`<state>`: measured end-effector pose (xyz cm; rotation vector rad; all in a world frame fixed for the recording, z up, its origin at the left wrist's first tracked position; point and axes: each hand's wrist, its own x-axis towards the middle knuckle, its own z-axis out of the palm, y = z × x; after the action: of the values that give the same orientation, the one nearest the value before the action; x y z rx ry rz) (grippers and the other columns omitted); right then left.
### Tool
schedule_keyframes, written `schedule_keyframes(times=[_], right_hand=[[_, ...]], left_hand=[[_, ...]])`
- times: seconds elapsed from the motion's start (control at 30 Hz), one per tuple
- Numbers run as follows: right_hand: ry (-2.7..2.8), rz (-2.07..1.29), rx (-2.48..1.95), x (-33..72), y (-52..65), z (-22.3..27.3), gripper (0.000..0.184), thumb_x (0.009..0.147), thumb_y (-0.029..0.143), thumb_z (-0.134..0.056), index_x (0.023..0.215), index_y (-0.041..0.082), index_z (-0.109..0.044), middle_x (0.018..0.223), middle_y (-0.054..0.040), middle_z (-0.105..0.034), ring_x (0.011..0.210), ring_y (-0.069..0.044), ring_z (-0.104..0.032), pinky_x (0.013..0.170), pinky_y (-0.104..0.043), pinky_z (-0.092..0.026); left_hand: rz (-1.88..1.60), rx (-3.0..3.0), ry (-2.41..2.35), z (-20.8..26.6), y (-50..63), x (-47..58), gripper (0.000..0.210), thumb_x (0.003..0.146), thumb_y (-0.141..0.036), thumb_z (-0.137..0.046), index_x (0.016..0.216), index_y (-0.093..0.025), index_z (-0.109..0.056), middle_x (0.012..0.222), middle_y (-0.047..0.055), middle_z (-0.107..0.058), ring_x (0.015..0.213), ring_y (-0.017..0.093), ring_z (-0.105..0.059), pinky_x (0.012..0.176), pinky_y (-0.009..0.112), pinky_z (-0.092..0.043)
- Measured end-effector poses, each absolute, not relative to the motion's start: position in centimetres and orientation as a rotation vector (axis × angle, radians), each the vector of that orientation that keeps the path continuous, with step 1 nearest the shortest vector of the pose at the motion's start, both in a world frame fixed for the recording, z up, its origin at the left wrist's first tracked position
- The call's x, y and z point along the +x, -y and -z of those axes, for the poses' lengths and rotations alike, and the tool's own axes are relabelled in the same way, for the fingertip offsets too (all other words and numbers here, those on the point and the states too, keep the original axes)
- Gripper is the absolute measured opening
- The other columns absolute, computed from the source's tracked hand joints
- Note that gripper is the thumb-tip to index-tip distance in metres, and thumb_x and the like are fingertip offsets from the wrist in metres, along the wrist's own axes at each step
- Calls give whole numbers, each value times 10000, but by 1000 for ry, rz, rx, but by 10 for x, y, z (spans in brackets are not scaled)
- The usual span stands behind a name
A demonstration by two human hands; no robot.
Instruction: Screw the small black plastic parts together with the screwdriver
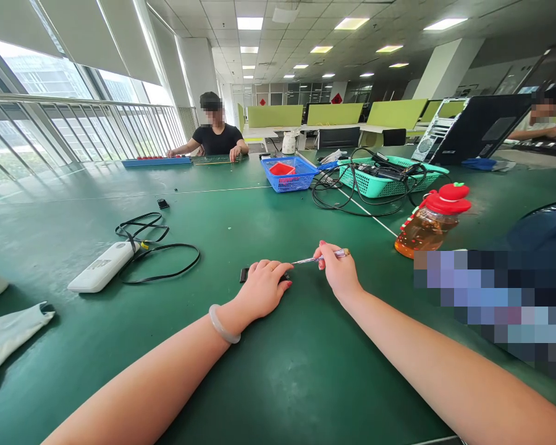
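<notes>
My left hand (265, 284) lies over a small black object (244, 275) on the green tabletop. Its fingers are curled over the object and hide most of it, so its kind cannot be made out; dark ends show on both sides. My right hand (337, 271) grips a slim screwdriver (340, 253) with a clear, purplish handle. The thin metal shaft points left, and its tip is close to my left fingertips, by the right end of the black object. Whether the tip touches it I cannot tell.
A white power bank (102, 267) with a black cable lies left. A blue basket (290, 179), a green basket (375, 185) of cables and a red-capped bottle (430, 222) stand beyond my right hand. Across the table (278, 383) sits another person (217, 136).
</notes>
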<state>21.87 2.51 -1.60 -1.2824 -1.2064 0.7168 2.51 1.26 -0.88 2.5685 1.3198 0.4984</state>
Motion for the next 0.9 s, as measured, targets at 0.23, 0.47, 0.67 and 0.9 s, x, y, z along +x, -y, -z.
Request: schedule_keyframes(times=[0.23, 0.47, 0.67, 0.9], right_hand=[[1202, -756, -1267, 216, -22, 14, 418, 851, 495, -503, 558, 205, -579, 495, 21, -457, 495, -125, -459, 477, -253, -356], [1195, -768, -1279, 216, -23, 15, 414, 850, 485, -505, 557, 205, -591, 492, 23, -455, 482, -122, -448, 459, -253, -352], [1208, -754, -1287, 216, -24, 16, 422, 846, 503, -493, 559, 207, -583, 494, 19, -443, 484, -127, -440, 451, -250, -346], [1197, -747, -1306, 216, -24, 17, 399, 846, 470, -509, 558, 203, -583, 494, 21, -444, 486, -124, -444, 448, -247, -343]], left_hand=[[-456, 2548, -1340, 4, 7, 8, 213, 947, -298, -437, 1050, -264, -620, 1147, 42, -630, 1123, 239, -520, 1045, 475, -379], [-411, 2507, -1433, -6, 66, -86, 232, 940, -317, -426, 1031, -310, -640, 1161, 30, -625, 1142, 223, -530, 1027, 418, -446], [-417, 2428, -1699, 4, 79, -201, 238, 886, -421, -495, 1011, -354, -687, 1208, 14, -645, 1175, 264, -550, 1032, 442, -467], [-734, 2253, -1948, -11, 84, -254, 200, 853, -530, -478, 988, -542, -625, 1294, -225, -566, 1201, 276, -519, 1065, 575, -399]])
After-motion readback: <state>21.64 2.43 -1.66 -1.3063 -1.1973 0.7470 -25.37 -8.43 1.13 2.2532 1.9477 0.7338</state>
